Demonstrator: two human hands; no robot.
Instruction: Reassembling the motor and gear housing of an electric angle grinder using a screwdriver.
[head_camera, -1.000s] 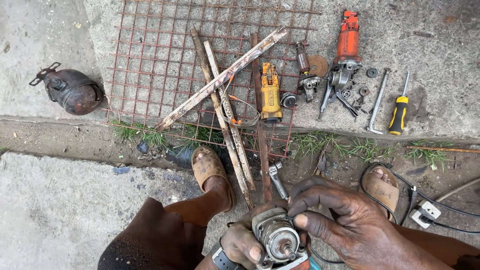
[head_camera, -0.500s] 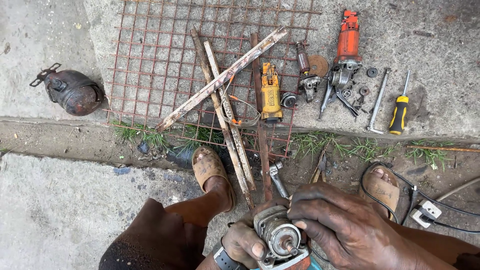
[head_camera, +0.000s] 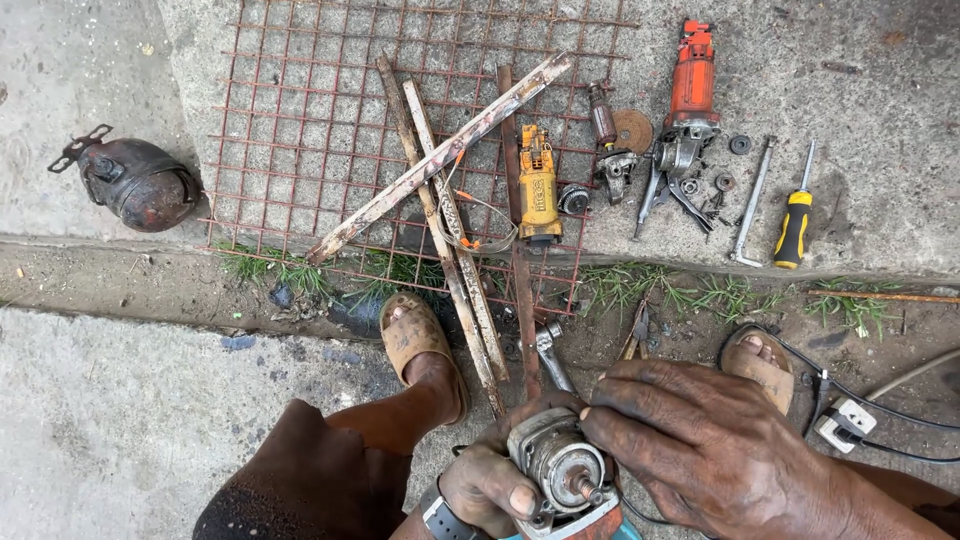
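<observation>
The left hand (head_camera: 490, 490) is gripping a grey motor part (head_camera: 556, 462) from below, fingers clamped on it. The right hand (head_camera: 700, 450) is wrapping its fingers around its side. The motor part is hanging over the ground, near the bottom edge, between two sandals.

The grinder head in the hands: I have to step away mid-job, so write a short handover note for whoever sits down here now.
Left hand: grips the grey metal grinder head from below, thumb on its face.
Right hand: wrapped over the head's right side, fingers on top.
The head's spindle points up at the camera, with no disc or guard on it.
Laid out on the concrete slab: orange grinder body, yellow tool body, small washers and nuts, a yellow-handled screwdriver, a metal bar. A spanner lies by the feet.
Done: tools stripped apart. Left: parts lie loose, nothing reassembled.
</observation>
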